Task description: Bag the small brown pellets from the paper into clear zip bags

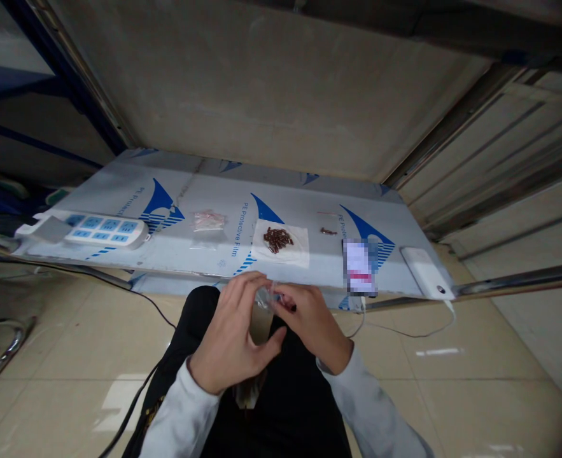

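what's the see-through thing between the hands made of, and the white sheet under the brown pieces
See-through thing: probably thin plastic film, glossy; it looks clear, with crinkled highlights.
White sheet: perhaps paper or tissue, matte, showing no shine.

Table (290,191): film-covered top, smooth, soft sheen. At left near corner: power strip (106,230), smooth white plastic. Midway along near edge: white sheet (300,247), matt, paper-like; brown pieces (278,240) on it, glossy. At right near corner: white box (421,268), smooth, plastic-looking. Beyond near edge: clear plastic (264,296), thin, shiny; sleeves (182,410), matt cloth; floor tiles (70,343), glossy.
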A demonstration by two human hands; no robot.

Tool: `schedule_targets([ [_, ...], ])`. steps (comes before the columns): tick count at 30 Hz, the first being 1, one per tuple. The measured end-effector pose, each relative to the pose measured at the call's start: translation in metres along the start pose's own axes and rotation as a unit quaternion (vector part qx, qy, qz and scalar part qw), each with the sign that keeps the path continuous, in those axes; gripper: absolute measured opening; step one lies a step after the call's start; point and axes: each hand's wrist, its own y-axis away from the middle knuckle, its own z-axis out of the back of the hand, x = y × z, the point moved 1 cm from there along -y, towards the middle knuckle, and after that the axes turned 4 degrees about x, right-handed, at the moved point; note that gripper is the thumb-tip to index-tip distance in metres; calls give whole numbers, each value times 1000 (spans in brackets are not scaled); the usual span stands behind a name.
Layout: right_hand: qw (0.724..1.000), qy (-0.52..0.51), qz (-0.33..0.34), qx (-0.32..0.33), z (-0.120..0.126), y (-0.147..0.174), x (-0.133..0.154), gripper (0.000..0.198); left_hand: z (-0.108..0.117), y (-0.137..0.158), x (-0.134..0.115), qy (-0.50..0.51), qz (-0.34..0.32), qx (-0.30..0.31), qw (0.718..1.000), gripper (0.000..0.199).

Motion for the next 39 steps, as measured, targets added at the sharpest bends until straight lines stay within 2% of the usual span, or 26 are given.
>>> schedule_targets([
  [1, 1000, -2, -1, 7, 1, -1, 1, 16, 2, -1, 1, 2, -32, 15, 999, 70],
  [2, 1000, -4, 5, 17, 1, -1, 4, 17, 1, -3, 3, 7, -50, 31, 998, 85],
  [3, 999, -5, 19, 28, 1, -2, 6, 18, -1, -5, 6, 16, -53, 42, 998, 89],
  [6, 997, -11, 53, 50, 2, -4, 14, 22, -15, -12, 18, 68, 3, 48, 997, 66],
  [10, 993, -102, 25, 46, 4, -17, 5, 15, -34, -15, 33, 93, 80, -17, 992, 26],
  [12, 992, -126, -3, -21, 2, -31, -15, 14, -37, -14, 38, 78, 100, -55, 990, 24],
  [14, 988, -72, -61, -122, -3, -50, -42, 16, -38, -13, 41, 58, 108, -81, 989, 30],
  [15, 984, -23, -98, -145, -8, -60, -56, 17, -38, -12, 42, 51, 107, -85, 989, 34],
  [18, 976, 93, -153, -120, -25, -86, -85, 15, -41, -10, 42, 46, 103, -78, 990, 37],
  [21, 974, 124, -160, -101, -37, -100, -91, 17, -44, -8, 42, 51, 112, -70, 990, 33],
  [25, 970, 148, -172, -89, -40, -107, -87, 22, -47, -7, 48, 56, 125, -72, 988, 30],
  [30, 968, 148, -179, -99, -26, -100, -74, 24, -49, -14, 59, 50, 130, -82, 987, 29],
  [32, 978, 96, -144, -119, -18, -86, -60, 22, -49, -20, 59, 48, 126, -91, 987, 29],
  [35, 988, -48, -60, -136, -7, -56, -30, 21, -49, -28, 53, 66, 112, -93, 987, 28],
  [37, 994, -64, -18, -91, -2, -40, -11, 15, -49, -32, 46, 89, 105, -89, 987, 26],
  [39, 999, -19, 19, -35, 0, -30, 2, 8, -51, -34, 41, 104, 101, -88, 986, 22],
])
